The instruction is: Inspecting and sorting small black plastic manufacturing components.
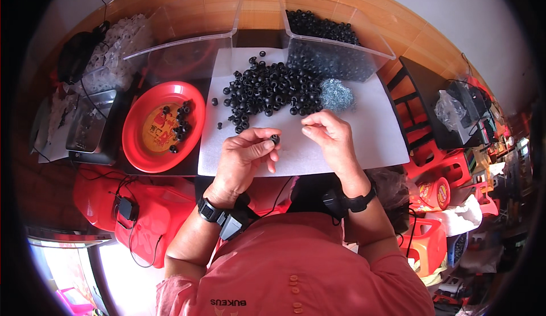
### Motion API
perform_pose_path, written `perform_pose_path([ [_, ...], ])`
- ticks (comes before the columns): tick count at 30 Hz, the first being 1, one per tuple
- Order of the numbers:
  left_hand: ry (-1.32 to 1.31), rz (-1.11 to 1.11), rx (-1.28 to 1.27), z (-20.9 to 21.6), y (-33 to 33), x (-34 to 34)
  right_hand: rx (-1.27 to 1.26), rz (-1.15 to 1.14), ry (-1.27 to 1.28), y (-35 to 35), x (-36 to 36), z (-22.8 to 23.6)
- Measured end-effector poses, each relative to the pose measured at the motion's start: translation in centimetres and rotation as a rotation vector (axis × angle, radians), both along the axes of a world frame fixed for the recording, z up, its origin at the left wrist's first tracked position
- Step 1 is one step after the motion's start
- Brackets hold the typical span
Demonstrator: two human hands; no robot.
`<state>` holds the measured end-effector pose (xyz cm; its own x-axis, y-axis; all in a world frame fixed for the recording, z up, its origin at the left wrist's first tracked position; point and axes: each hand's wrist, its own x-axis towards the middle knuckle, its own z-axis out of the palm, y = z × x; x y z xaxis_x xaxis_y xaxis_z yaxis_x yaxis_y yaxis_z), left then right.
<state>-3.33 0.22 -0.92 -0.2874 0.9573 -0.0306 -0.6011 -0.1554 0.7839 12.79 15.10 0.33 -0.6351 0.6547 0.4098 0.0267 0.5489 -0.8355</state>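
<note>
My left hand (245,155) holds a small round black plastic part (275,139) between thumb and fingertips, above the near part of a white sheet (378,142). Just to its right, my right hand (331,135) has thumb and forefinger pinched together; whatever is between them is too small to make out. Beyond both hands lies a heap of similar black parts (273,91). A little pile of tiny bluish-clear pieces (336,95) touches the heap's right side. Left of the sheet, a red plate (132,148) carries several black parts.
Two clear plastic bins stand at the back; the right bin (341,60) holds many black parts, the left bin (182,48) is see-through. Far left are a metal tray (85,139) and a bag of translucent white pieces (116,54). Red stools (426,242) stand at the right.
</note>
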Motion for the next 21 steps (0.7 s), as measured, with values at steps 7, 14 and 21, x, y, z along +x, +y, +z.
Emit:
perform_pose_path([
  [7, 0.025, 0.029, -0.012, 0.1, -0.1, 0.1, -0.196, 0.155, 0.1, -1.9, -2.4, 1.5],
  [14, 0.009, 0.038, -0.002, -0.2, -0.1, 0.1, -0.153, 0.211, 0.099, -2.5, -3.0, 1.4],
  [21, 0.017, 0.039, 0.006, -0.2, 0.0, 0.2, 0.076, 0.203, 0.061, -3.2, -2.8, 2.1],
])
